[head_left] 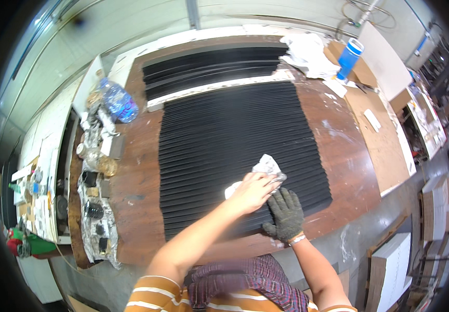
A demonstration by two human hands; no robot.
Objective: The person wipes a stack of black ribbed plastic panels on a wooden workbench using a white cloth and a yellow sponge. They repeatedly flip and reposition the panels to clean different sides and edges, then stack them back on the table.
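Note:
Black ribbed strips [224, 135] lie side by side in a wide sheet on the brown tabletop. My left hand [255, 192], bare, presses a crumpled white cloth [267, 165] with dark smudges against the strips near their right side. Its fingers are bent over the cloth. Just beside it, my right hand [287, 214] wears a dark grey knitted glove. That hand rests flat on the strips by their near right edge, fingers stretched out and nothing in them.
A second stack of black strips [214, 67] lies behind a long white bar [224, 87]. On the left stand a large clear bottle [118, 101] and a foil-covered strip with small blocks [97, 218]. A blue bottle [349, 60] and white cloth [310, 54] sit at the far right.

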